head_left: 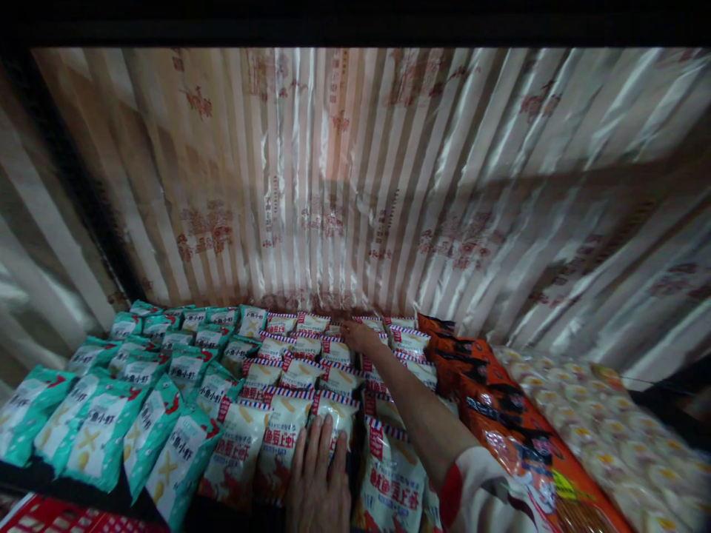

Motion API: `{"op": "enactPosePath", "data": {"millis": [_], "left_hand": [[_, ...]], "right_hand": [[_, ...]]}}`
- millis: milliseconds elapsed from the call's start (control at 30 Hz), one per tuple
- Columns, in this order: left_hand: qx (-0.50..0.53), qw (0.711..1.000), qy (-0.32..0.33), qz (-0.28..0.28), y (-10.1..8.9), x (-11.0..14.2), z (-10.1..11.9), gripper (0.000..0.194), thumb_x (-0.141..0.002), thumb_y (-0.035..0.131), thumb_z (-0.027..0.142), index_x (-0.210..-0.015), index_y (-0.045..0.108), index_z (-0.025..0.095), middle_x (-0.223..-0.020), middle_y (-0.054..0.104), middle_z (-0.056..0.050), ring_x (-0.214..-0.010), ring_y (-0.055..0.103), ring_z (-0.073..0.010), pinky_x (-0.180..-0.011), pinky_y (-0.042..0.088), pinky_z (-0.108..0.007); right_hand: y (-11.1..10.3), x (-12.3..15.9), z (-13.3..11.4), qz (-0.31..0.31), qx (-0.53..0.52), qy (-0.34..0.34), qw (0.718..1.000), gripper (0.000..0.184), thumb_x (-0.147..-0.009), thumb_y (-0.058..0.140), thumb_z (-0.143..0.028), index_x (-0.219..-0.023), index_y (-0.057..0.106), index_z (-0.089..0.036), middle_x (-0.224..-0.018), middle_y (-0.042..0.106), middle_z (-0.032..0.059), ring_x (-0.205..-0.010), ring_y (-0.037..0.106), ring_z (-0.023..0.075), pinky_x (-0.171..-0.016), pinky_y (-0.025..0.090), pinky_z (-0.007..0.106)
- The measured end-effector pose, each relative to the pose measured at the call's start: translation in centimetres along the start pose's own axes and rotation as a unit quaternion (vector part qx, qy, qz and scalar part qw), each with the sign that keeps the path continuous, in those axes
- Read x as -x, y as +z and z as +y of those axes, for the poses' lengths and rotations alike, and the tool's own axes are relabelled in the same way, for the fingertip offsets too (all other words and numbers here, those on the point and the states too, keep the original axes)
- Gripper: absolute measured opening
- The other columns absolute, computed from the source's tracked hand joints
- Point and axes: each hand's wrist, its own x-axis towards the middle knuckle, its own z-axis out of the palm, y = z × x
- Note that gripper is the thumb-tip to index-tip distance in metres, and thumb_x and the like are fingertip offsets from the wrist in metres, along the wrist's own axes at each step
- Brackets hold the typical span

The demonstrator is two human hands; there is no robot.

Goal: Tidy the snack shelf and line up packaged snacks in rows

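My left hand (319, 477) lies flat with its fingers stretched out over a white snack packet (336, 411) in the front row. Beyond it, my right hand (358, 337) reaches to the back of the white packets, near the curtain. Its fingers touch or come close to a packet there; they are too small and dim to show whether they grip it. Around both hands stand rows of white packets with red lettering and striped red-and-blue top edges, such as the large packet (392, 477) below my right forearm.
Teal snack packets (103, 422) fill the left side of the shelf. Orange packets (494, 396) and pale, clear-wrapped items (600, 429) lie to the right. A pleated curtain (344, 185) hangs behind. A red basket (78, 517) shows at bottom left; a dark beam (355, 26) spans the top.
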Motion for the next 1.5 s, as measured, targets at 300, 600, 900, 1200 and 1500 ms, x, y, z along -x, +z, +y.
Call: {"op": "enactPosePath", "data": {"millis": [300, 600, 900, 1200, 1500], "left_hand": [[-0.011, 0.999, 0.021, -0.042, -3.0, -1.4, 0.0, 0.043, -0.086, 0.045, 0.024, -0.129, 0.05, 0.015, -0.14, 0.044, -0.011, -0.134, 0.032, -0.0258, -0.111, 0.022, -0.042], [-0.006, 0.998, 0.062, -0.016, -3.8, -1.0, 0.1, 0.04, -0.085, 0.041, 0.016, -0.123, 0.054, 0.012, -0.135, 0.051, -0.011, -0.132, 0.036, -0.0229, -0.113, 0.021, -0.042], [0.036, 0.999, 0.032, -0.025, -6.9, 5.3, 3.5, 0.047, -0.08, 0.039, 0.01, -0.123, 0.055, 0.016, -0.128, 0.056, -0.01, -0.126, 0.044, -0.0216, -0.103, 0.039, -0.039], [0.027, 0.994, -0.043, -0.097, -6.9, 8.3, 3.6, 0.051, -0.078, 0.034, 0.001, -0.124, 0.052, 0.011, -0.134, 0.05, -0.015, -0.122, 0.048, -0.0214, -0.092, 0.05, -0.035], [0.042, 0.991, -0.029, -0.125, -6.5, 7.1, 3.6, 0.051, -0.079, 0.031, 0.001, -0.126, 0.05, 0.009, -0.13, 0.054, -0.012, -0.119, 0.052, -0.0157, -0.095, 0.048, -0.027]], "right_hand": [[-3.0, 4.5, 0.4, 0.1, -0.029, -0.041, 0.994, 0.035, -0.095, 0.033, -0.029, -0.116, 0.059, -0.018, -0.116, 0.065, 0.0074, -0.108, 0.058, 0.0165, -0.094, 0.039, 0.024], [-3.2, 15.8, 1.7, 0.31, -0.225, -0.124, 0.916, 0.036, -0.092, 0.036, -0.034, -0.111, 0.062, -0.018, -0.114, 0.065, 0.0097, -0.109, 0.056, 0.0209, -0.097, 0.043, 0.037], [4.1, 29.5, 0.0, 0.33, -0.338, -0.059, 0.879, 0.033, -0.091, 0.04, -0.039, -0.106, 0.065, -0.022, -0.113, 0.066, 0.0096, -0.108, 0.06, 0.0227, -0.092, 0.05, 0.041], [9.4, 33.5, -0.3, 0.299, -0.344, -0.012, 0.89, 0.035, -0.091, 0.041, -0.042, -0.106, 0.066, -0.023, -0.116, 0.064, 0.0092, -0.112, 0.058, 0.024, -0.094, 0.05, 0.041], [11.9, 33.0, 0.4, 0.296, -0.335, 0.043, 0.894, 0.042, -0.089, 0.037, -0.045, -0.112, 0.063, -0.02, -0.124, 0.057, 0.0128, -0.12, 0.051, 0.0266, -0.099, 0.044, 0.045]]}}
